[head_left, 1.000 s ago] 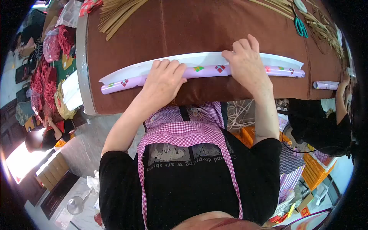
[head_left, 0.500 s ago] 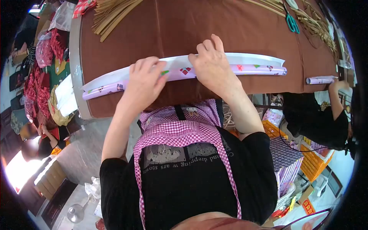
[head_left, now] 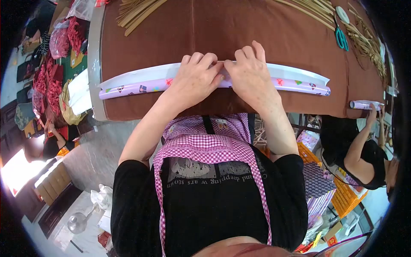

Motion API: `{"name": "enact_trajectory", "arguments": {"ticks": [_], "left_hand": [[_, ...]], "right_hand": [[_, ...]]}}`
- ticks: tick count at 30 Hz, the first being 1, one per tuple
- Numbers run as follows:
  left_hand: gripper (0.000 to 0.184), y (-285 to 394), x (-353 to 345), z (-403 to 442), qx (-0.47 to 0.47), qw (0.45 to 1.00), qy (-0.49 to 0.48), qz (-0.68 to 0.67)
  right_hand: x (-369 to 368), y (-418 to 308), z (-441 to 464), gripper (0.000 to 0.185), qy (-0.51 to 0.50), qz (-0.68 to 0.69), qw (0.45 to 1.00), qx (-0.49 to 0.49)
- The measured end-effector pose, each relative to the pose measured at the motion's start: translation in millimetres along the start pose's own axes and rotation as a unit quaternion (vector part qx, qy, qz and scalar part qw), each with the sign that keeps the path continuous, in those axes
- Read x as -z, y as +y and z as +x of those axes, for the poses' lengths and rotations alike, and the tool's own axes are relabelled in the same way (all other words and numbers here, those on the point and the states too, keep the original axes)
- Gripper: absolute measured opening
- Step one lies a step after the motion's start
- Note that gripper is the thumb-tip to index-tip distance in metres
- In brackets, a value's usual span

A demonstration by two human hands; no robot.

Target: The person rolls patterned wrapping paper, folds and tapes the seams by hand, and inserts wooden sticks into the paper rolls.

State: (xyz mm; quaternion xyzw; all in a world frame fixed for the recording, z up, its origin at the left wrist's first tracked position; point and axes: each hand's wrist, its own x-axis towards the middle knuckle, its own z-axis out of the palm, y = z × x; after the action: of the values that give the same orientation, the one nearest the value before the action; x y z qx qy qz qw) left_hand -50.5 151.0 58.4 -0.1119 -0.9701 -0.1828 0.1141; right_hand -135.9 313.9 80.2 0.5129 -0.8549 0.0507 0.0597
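A long roll of lilac patterned paper (head_left: 147, 88) lies along the front of the brown-covered table (head_left: 257, 25). It carries printed dark diamonds, red marks and green spots, and a white flap (head_left: 295, 73) stands up along its far side. My left hand (head_left: 199, 77) is closed over the middle of the roll, its fingers curled at the flap's edge. Close beside it, my right hand (head_left: 248, 75) grips the same roll with bent fingers, the index finger sticking up. The thumbs nearly meet. Both hands hide the roll's middle.
Brown flat strips (head_left: 137, 15) lie at the far left, with more strips (head_left: 364, 43) at far right. Teal-handled scissors (head_left: 341, 38) rest near them. At the right, a co-worker's hands hold another patterned roll (head_left: 364, 105). An orange crate (head_left: 346, 197) stands below.
My left hand has moved right along the roll and now sits next to my right hand. The view has shifted slightly. The co-worker's second hand has come to the other roll.
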Motion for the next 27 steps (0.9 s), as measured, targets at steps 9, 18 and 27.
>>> {"name": "enact_trajectory", "arguments": {"ticks": [9, 18, 27], "left_hand": [[0.025, 1.9, -2.3, 0.8, -0.008, 0.999, -0.003, 0.039], [0.023, 1.0, -2.4, 0.1, -0.02, 0.998, 0.0, 0.054], [0.03, 4.5, 0.4, 0.5, -0.011, 0.998, -0.032, 0.052]], "right_hand": [[9.4, 21.6, -9.9, 0.028, -0.018, 0.051, 0.998, 0.01], [31.8, 85.4, -40.7, 0.031, 0.011, 0.187, 0.981, -0.041], [30.5, 138.5, -90.7, 0.02, -0.021, 0.211, 0.972, -0.102]]}}
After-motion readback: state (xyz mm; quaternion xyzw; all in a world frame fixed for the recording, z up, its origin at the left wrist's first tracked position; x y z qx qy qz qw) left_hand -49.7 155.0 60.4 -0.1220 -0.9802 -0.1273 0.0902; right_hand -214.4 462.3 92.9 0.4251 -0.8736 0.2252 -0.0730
